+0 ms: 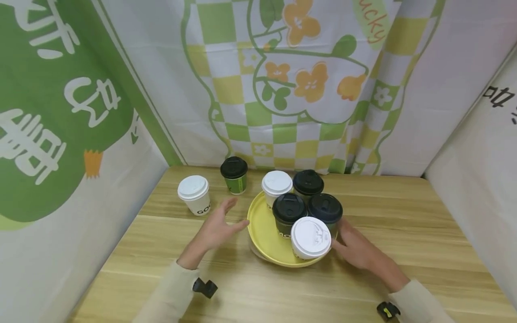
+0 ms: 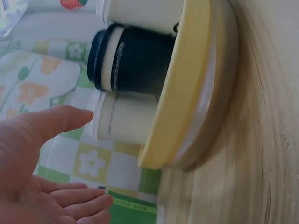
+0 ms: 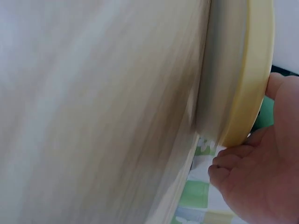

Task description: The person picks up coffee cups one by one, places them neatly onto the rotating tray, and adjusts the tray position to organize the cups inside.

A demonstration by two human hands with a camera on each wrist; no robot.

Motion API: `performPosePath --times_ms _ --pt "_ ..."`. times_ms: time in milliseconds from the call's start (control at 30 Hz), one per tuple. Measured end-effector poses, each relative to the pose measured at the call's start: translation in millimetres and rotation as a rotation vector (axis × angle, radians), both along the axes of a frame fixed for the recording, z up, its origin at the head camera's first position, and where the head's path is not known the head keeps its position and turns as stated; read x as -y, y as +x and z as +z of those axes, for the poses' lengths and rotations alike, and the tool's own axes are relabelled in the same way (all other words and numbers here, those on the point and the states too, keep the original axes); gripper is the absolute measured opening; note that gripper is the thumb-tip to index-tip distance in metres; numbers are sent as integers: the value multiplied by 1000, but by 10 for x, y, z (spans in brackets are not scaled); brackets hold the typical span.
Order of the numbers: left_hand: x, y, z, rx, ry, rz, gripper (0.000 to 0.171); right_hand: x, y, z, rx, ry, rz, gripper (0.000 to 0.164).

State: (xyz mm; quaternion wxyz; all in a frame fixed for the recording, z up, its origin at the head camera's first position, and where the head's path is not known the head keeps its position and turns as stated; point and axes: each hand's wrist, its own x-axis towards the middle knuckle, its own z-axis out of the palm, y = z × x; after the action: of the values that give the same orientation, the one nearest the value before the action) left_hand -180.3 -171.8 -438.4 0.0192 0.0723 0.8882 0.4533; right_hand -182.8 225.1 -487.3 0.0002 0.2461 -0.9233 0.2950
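Note:
A round yellow tray (image 1: 260, 229) on a pale base bears several lidded paper cups. At its right edge, my right hand (image 1: 357, 244) has its thumb and fingers about a dark green cup with a black lid (image 1: 325, 207); its fingertips are partly hidden. A white cup (image 1: 311, 237) leans in front of that cup. Also on the tray are a black-lidded cup with lettering (image 1: 289, 211), another black-lidded cup (image 1: 308, 183) and a white-lidded cup (image 1: 277, 184). My left hand (image 1: 216, 229) holds nothing, its thumb apart from the fingers, just left of the tray.
On the wooden table (image 1: 133, 255), a white cup (image 1: 194, 195) and a green cup with a black lid (image 1: 235, 175) stand left of the tray. A checked flower-print curtain (image 1: 278, 130) hangs at the back. Printed cloth walls (image 1: 133, 179) close in both sides.

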Motion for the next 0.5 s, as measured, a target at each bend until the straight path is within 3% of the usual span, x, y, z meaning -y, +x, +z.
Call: performPosePath --times_ms 300,500 --pt "58 -379 -248 73 29 187 104 34 201 33 -9 -12 -20 89" --pt "28 -679 -404 33 130 251 107 -13 288 85 70 -7 -20 92"
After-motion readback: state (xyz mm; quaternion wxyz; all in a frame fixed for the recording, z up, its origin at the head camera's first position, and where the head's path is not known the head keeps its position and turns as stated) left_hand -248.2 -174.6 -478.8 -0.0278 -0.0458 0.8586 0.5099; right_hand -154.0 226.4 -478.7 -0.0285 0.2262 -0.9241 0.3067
